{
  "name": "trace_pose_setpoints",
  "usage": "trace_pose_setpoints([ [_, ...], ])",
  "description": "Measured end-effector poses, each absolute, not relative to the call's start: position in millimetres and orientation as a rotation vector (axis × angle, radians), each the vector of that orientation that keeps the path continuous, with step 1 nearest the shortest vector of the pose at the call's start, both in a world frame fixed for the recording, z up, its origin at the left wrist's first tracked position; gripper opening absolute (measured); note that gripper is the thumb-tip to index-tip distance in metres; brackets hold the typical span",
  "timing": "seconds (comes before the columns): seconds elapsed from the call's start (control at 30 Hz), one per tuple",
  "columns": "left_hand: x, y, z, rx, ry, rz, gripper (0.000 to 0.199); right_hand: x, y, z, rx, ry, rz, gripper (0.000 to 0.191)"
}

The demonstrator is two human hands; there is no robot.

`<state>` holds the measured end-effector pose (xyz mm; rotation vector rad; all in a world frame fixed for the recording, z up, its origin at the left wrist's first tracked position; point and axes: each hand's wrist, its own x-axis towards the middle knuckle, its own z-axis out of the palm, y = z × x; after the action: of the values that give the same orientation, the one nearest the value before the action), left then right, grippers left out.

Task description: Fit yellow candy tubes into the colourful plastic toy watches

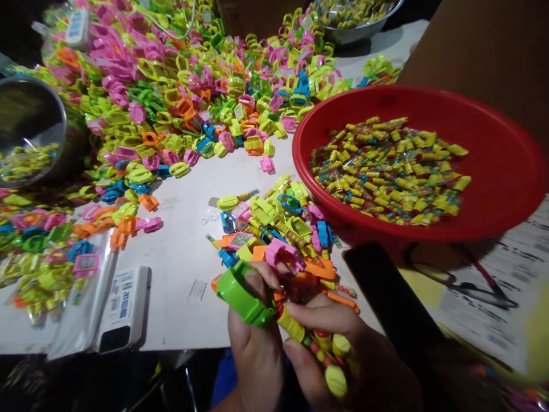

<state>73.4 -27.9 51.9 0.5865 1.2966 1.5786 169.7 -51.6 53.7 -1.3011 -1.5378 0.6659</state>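
My left hand (253, 349) grips a bright green plastic toy watch case (244, 294) between thumb and fingers. My right hand (343, 360) holds a yellow wrapped candy strip (291, 326) with coloured beads, its end close to the green case. Just beyond both hands lies a loose pile of pink, orange, blue and yellow toy watches (274, 229). A red plastic basin (326, 97) to the right holds many similar candy strips (390, 171). Part of my right hand is blurred and dark at the bottom edge.
A huge spread of toy watches (184, 74) covers the white table (180, 257) behind. Steel bowls (30, 129) stand at the left and back. A white power bank (126, 300), black phone (386, 297), scissors (467, 283) and printed papers (506, 286) lie nearby.
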Motion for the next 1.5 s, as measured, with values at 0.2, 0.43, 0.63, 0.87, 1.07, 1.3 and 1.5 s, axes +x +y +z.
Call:
trace_pose_setpoints([
  [0.2, 71, -29, 46, 0.543, 1.31, 1.589, 0.052, 170, -55, 54, -1.293, -1.496, 0.823, 0.027],
  [0.43, 59, -29, 36, 0.569, 1.326, 1.485, 0.047, 161, -49, 54, -1.348, -1.26, 1.27, 0.025],
  [0.63, 42, -11, 28, 0.741, 1.348, 1.527, 0.033, 164, -31, 59, -1.401, -0.826, 1.448, 0.016],
  [0.87, 23, 1, 31, 0.7, 1.29, 1.633, 0.033, 177, 11, 55, -1.158, -0.591, 1.499, 0.036],
  [1.07, 20, 3, 41, 0.599, 1.338, 1.857, 0.03, 179, 16, 45, -1.098, -0.461, 1.424, 0.053],
  [1.3, 30, -8, 40, 0.673, 1.383, 1.798, 0.038, 169, -5, 48, -1.089, -0.165, 1.663, 0.05],
  [1.5, 38, -20, 38, 0.891, 1.44, 1.793, 0.046, 164, -13, 56, -1.017, -0.216, 1.848, 0.034],
])
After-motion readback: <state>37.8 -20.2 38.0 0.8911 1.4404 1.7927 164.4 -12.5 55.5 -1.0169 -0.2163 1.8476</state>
